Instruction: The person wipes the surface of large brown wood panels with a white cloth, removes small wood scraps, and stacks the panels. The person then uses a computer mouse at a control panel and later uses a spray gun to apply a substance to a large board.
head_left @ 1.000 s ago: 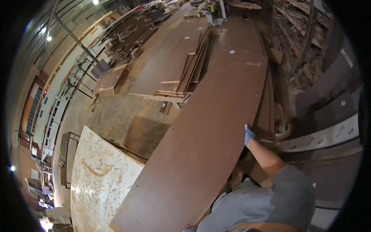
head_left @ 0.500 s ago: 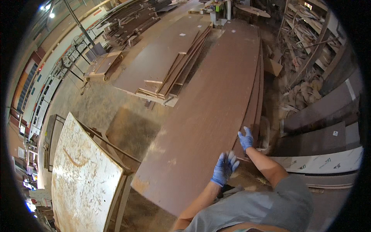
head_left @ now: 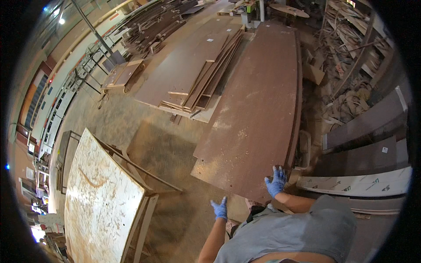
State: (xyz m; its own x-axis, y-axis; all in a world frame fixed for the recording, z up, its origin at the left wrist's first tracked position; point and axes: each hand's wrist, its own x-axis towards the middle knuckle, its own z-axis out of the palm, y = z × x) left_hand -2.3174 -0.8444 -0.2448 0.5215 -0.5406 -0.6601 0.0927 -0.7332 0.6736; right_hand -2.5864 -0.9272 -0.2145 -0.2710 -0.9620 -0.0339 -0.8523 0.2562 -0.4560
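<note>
A stack of long brown panels (head_left: 258, 109) stretches away in front of me, with pale dust scattered over its top sheet. At the near left corner the layers are slightly out of line. My right hand (head_left: 276, 181), in a blue glove, rests at the near right end of the top panel with its fingers spread. My left hand (head_left: 220, 208), also gloved in blue, hangs in the air just off the panel's near edge, thumb and fingers apart, holding nothing.
A worn white-topped table (head_left: 103, 193) stands at the lower left. Beyond the floor (head_left: 162, 144) lies another stack of brown boards (head_left: 188, 65). To the right are curved brown pieces (head_left: 364, 160), a white printed strip (head_left: 351, 185) and a rack of scrap (head_left: 351, 57).
The top panel has shifted away and to the right, more in line with the stack. My left hand has moved left and down off it; my right hand now lies on its near end.
</note>
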